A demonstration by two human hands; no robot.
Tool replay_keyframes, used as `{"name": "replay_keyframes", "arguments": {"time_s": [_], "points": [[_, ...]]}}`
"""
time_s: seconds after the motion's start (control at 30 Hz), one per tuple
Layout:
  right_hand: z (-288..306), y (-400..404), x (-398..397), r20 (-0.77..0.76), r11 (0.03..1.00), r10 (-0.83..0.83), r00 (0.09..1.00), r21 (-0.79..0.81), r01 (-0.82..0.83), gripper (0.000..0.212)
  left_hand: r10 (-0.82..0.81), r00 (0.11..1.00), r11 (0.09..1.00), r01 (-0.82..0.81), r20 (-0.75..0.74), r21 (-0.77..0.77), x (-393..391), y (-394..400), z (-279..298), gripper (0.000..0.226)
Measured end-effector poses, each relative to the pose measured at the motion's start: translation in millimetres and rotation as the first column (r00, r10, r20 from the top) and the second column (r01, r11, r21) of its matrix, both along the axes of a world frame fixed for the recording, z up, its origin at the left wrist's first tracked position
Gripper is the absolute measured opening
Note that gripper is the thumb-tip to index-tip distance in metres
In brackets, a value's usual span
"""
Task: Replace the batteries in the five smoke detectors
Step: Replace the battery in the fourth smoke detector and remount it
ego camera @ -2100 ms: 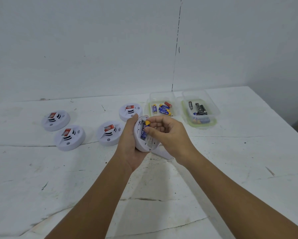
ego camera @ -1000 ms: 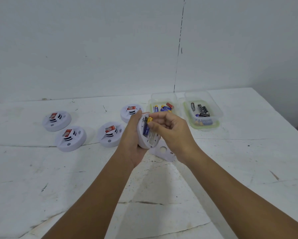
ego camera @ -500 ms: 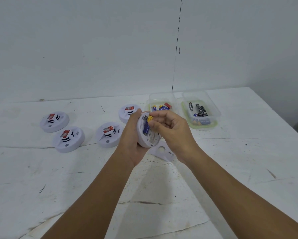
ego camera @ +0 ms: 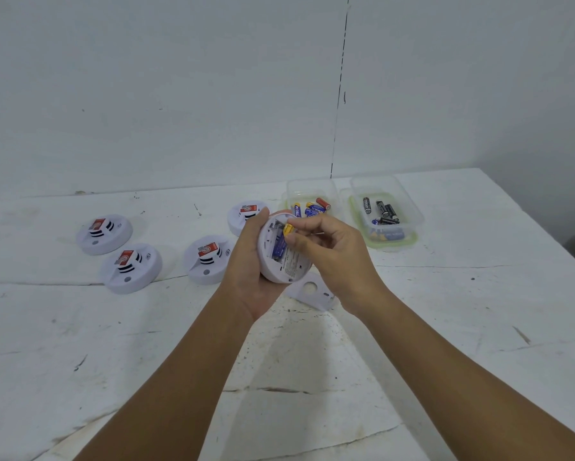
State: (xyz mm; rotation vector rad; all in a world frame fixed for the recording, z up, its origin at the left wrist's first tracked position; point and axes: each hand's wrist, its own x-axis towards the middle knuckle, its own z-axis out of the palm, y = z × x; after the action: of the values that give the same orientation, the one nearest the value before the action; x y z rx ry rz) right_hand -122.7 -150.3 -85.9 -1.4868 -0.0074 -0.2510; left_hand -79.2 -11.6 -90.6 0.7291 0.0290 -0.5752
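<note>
Battery [ego camera: 284,242], blue-yellow, label unreadable, in detector [ego camera: 279,257]

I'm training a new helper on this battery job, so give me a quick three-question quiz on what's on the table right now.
1. True or false: the left hand holds the open smoke detector.
2. How many smoke detectors lie on the table? A) three B) four C) five
3. What does the right hand pinch?

Key:
1. True
2. B: one, two, three, four
3. A blue and yellow battery at the detector's compartment
</note>
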Motion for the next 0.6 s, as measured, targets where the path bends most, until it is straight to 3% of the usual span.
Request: {"name": "replay_keyframes", "arguments": {"time_s": [0.6], "points": [[-5.2, -1.7, 4.1, 0.030, 0.999, -0.018, 0.999, -0.034, 0.019, 0.018, 0.009, 1.000, 1.000, -0.009, -0.018, -0.019, 7.7, -6.7, -3.2, 0.043]]}}
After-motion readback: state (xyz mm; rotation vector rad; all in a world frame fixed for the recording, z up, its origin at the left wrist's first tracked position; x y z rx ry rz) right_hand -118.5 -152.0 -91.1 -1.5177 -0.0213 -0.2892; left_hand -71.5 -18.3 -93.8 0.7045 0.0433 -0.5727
